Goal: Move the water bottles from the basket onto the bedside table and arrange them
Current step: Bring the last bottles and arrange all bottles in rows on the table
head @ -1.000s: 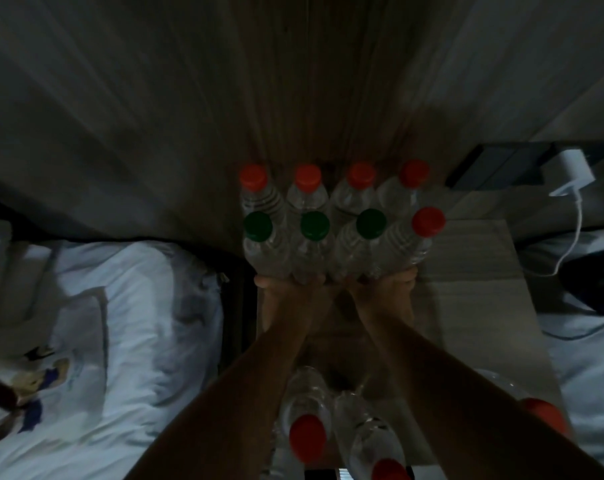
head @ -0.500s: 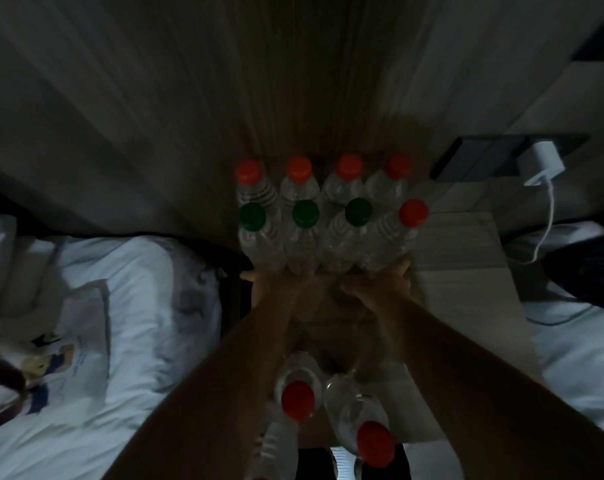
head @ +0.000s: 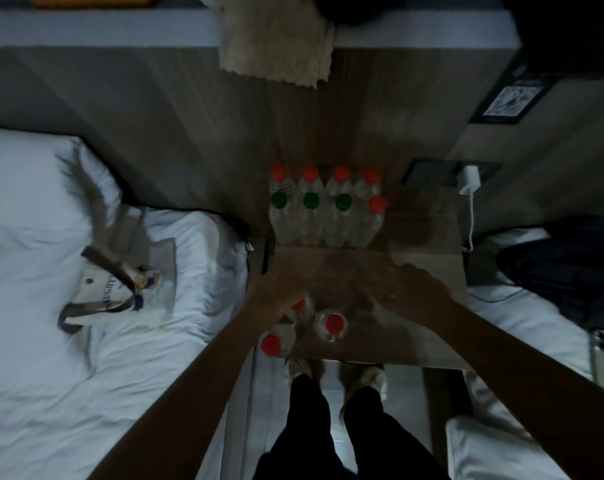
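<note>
Bottle under left hand, right hand relaxed

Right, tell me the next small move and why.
Probably grip the loose bottle under the left hand and start a third row: eight bottles already stand in two rows, three wait near the table's front edge.

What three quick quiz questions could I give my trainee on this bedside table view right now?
1. True or false: all four bottles in the far row have red caps.
2. How many green caps show in the row in front of it?
3. The three loose red-capped bottles stand nearer which hand: A, the left hand, or B, the right hand?
Key: 1 true; 2 three; 3 A.
</note>
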`<action>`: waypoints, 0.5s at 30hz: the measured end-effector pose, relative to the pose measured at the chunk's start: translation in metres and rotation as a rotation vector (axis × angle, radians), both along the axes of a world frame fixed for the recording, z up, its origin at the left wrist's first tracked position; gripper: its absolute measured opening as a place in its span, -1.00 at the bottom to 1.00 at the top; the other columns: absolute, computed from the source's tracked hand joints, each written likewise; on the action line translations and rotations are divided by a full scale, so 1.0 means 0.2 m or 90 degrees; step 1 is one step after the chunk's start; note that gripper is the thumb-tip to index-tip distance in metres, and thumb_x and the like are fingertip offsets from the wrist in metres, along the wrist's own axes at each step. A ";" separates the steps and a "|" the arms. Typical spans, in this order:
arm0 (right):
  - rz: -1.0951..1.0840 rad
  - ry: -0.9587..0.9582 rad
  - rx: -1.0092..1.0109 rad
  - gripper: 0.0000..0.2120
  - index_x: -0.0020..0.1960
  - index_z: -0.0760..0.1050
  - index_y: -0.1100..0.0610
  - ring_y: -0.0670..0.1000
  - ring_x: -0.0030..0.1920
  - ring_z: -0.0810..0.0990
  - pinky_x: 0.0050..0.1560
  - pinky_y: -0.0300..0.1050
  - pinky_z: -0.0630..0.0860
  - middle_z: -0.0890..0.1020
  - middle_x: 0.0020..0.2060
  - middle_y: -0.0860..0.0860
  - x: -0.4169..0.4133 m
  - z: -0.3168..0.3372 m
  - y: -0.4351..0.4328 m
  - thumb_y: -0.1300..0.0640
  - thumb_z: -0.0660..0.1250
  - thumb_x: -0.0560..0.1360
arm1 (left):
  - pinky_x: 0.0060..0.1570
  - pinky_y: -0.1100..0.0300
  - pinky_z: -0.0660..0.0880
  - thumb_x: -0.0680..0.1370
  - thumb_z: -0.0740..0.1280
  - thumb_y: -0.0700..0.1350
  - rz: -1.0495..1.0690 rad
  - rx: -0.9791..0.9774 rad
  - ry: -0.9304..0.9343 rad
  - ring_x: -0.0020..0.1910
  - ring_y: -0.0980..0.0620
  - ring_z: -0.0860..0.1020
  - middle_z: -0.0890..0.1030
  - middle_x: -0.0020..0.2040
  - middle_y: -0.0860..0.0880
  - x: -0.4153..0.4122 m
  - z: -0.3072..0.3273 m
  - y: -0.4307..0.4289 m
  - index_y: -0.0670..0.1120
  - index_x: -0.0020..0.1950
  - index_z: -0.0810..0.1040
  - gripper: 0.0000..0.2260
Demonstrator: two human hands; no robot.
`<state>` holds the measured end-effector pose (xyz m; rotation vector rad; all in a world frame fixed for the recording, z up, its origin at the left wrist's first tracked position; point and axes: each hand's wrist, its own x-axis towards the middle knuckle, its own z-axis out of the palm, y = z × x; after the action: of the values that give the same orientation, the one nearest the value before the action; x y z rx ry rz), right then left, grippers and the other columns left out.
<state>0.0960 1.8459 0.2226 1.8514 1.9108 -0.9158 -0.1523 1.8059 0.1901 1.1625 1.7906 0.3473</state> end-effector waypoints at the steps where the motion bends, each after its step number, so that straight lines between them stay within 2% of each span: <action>1: 0.017 -0.005 -0.005 -0.48 0.39 0.33 0.04 0.14 0.16 0.54 0.12 0.00 0.48 0.51 0.22 0.10 0.03 0.01 -0.02 -0.12 0.31 0.50 | -0.15 0.33 0.39 0.48 0.41 -0.05 0.005 0.034 0.014 -0.14 0.15 0.51 0.56 -0.05 0.08 0.02 0.03 -0.06 0.01 0.20 0.50 -0.69; 3: 0.034 0.011 -0.012 -0.48 0.40 0.33 0.10 0.15 0.17 0.54 0.12 -0.01 0.46 0.50 0.23 0.14 0.08 0.03 -0.06 -0.10 0.29 0.52 | -0.06 0.20 0.46 0.41 0.43 0.08 0.015 0.063 0.053 -0.05 0.06 0.55 0.60 0.04 0.02 0.06 0.05 -0.19 0.01 0.18 0.52 -0.62; 5: 0.017 0.034 -0.024 -0.46 0.42 0.30 0.14 0.15 0.26 0.49 0.20 -0.02 0.42 0.47 0.30 0.14 0.12 0.04 -0.08 -0.07 0.29 0.53 | -0.02 0.17 0.47 0.29 0.36 0.25 0.050 0.073 0.057 -0.03 0.02 0.57 0.62 0.03 0.01 0.10 0.06 -0.27 0.03 0.17 0.51 -0.47; 7: 0.015 0.066 -0.034 -0.45 0.45 0.27 0.16 0.12 0.31 0.45 0.22 -0.11 0.36 0.45 0.34 0.12 0.13 0.04 -0.09 0.01 0.30 0.53 | -0.06 0.21 0.42 0.28 0.37 0.23 0.076 0.081 0.040 -0.03 0.00 0.58 0.63 0.02 0.00 0.14 0.07 -0.31 0.02 0.23 0.47 -0.42; 8: 0.018 0.073 -0.037 -0.48 0.44 0.30 0.19 0.11 0.30 0.46 0.16 -0.16 0.35 0.48 0.32 0.13 0.14 0.04 -0.10 0.05 0.31 0.54 | -0.08 0.22 0.40 0.33 0.41 0.16 0.078 0.085 0.044 -0.02 -0.04 0.59 0.63 0.02 -0.03 0.16 0.07 -0.33 0.02 0.27 0.44 -0.45; 10: 0.041 0.081 -0.018 -0.59 0.33 0.42 0.22 0.13 0.22 0.52 0.03 -0.19 0.35 0.56 0.21 0.15 0.15 0.01 -0.10 0.09 0.30 0.53 | -0.06 0.23 0.36 0.44 0.41 0.00 0.083 0.099 0.068 0.05 -0.12 0.59 0.62 0.07 -0.11 0.19 0.06 -0.37 -0.02 0.37 0.38 -0.48; 12: 0.044 0.086 0.007 -0.67 0.24 0.49 0.25 0.13 0.11 0.57 -0.09 -0.27 0.36 0.62 0.05 0.14 0.18 -0.06 -0.10 0.13 0.31 0.52 | 0.02 0.20 0.35 0.50 0.32 0.01 0.086 0.105 0.107 0.16 -0.17 0.55 0.58 0.18 -0.18 0.21 0.06 -0.38 -0.09 0.42 0.34 -0.49; 14: 0.017 0.127 0.000 -0.77 0.14 0.52 0.29 0.05 -0.15 0.59 -0.34 -0.45 0.34 0.58 -0.25 0.01 0.22 -0.11 -0.10 0.21 0.29 0.53 | 0.11 0.13 0.38 0.51 0.18 0.05 0.084 0.110 0.123 0.21 -0.19 0.52 0.54 0.26 -0.19 0.22 0.05 -0.40 -0.10 0.45 0.31 -0.47; 15: -0.001 0.135 0.001 -0.84 0.07 0.54 0.27 -0.03 -0.27 0.55 -0.43 -0.45 0.33 0.51 -0.33 -0.07 0.23 -0.13 -0.10 0.23 0.26 0.55 | 0.12 0.10 0.40 0.50 0.15 0.04 0.081 0.108 0.130 0.20 -0.20 0.52 0.53 0.27 -0.20 0.22 0.04 -0.40 -0.09 0.47 0.27 -0.46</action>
<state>0.1424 1.8250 0.1968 1.8202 2.0310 -1.1520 -0.1083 1.7252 0.1987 1.2412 2.0513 0.4767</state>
